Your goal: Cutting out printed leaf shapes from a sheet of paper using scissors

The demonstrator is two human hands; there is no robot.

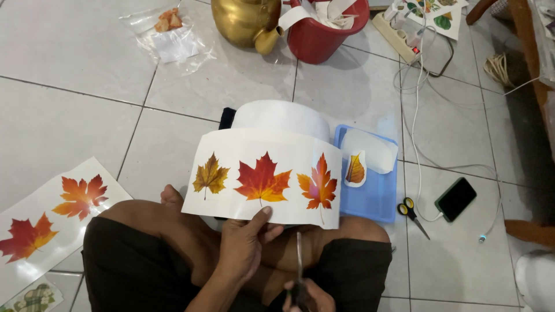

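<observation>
On the white tiled floor (pixel 69 115), scissors (pixel 299 271) are being gripped in the right hand (pixel 306 294); the leaf-print paper strip (pixel 263 176) is being pinched by the left hand (pixel 245 242) above the knees, with a blue tray (pixel 370 199) being left beyond.

A long white sticker strip (pixel 263 176) printed with three autumn maple leaves, yellow, red and orange, curves up from a roll, held by its lower edge. Scissors (pixel 299 271) point blades upward just below the strip's bottom edge.
</observation>
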